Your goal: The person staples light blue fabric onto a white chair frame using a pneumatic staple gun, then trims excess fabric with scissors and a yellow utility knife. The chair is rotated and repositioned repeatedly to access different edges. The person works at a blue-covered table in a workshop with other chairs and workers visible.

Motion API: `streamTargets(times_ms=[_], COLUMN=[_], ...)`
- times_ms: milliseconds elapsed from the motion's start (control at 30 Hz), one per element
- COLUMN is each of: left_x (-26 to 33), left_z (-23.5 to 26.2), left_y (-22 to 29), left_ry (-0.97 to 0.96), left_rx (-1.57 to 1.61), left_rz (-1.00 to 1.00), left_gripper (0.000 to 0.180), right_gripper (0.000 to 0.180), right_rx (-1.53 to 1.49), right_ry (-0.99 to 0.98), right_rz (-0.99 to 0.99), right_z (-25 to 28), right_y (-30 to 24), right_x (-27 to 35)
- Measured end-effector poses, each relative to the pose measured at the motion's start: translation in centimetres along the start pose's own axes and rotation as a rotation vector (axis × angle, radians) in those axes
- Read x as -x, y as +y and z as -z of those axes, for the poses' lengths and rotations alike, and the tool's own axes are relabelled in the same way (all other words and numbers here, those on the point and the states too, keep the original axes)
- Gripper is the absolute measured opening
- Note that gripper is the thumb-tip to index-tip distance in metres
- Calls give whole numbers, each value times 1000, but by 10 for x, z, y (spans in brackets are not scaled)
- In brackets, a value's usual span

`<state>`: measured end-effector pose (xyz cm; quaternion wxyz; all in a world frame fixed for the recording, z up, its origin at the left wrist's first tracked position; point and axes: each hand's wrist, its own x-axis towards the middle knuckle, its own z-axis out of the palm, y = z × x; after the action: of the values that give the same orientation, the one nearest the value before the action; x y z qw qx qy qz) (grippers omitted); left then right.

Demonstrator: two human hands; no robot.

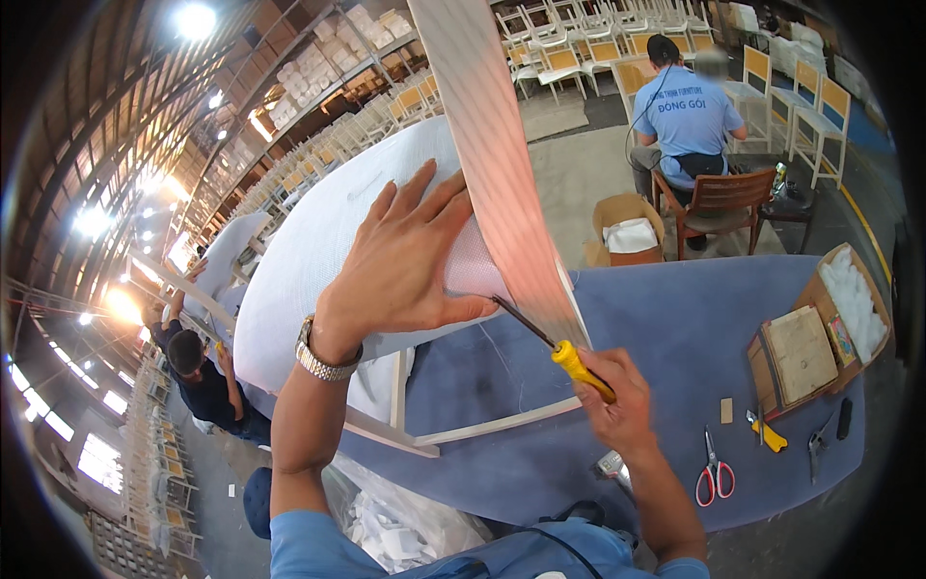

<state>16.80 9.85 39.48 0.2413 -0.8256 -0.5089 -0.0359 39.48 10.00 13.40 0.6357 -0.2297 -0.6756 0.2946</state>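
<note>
A chair with a pale woven fabric panel and a wooden frame post lies tilted on the blue-grey covered table. My left hand presses flat on the fabric beside the post, fingers spread, thumb pointing toward the seam. In my right hand is a screwdriver with a yellow handle and a dark shaft. Its tip meets the edge where fabric and post join, close to my left thumb. A lower wooden rail of the frame runs along the table below.
Red-handled scissors, a yellow cutter, dark pliers and a cardboard box with white stuffing lie at the table's right. A seated co-worker is beyond; another co-worker stands left. Plastic wrapping is below the table edge.
</note>
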Motion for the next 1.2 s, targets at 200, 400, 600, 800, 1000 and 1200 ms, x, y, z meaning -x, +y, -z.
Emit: streamTargets(times_ms=[200,400,600,800,1000,1200], left_x=[0,1,-1,2,0,3], left_z=[-1,-1,0,1,0,2], left_y=[-1,-2,-1,-4,-1,1], left_ry=[4,9,-3,-35,-49,-43], left_rx=[-2,-5,20,38,9,1], left_rz=[0,6,1,6,7,29], left_gripper=[103,102,103,105,106,106], right_gripper=[34,36,35,39,42,30], right_rx=[-113,-206,-468,-959,-839,-654], right_ry=[26,-29,-34,-231,-73,134], right_rz=[23,-4,-96,-553,-420,-386], right_z=[-15,-19,-31,-23,-60,-94], right_y=[19,27,35,37,35,26], right_x=[0,-1,2,9,24,33])
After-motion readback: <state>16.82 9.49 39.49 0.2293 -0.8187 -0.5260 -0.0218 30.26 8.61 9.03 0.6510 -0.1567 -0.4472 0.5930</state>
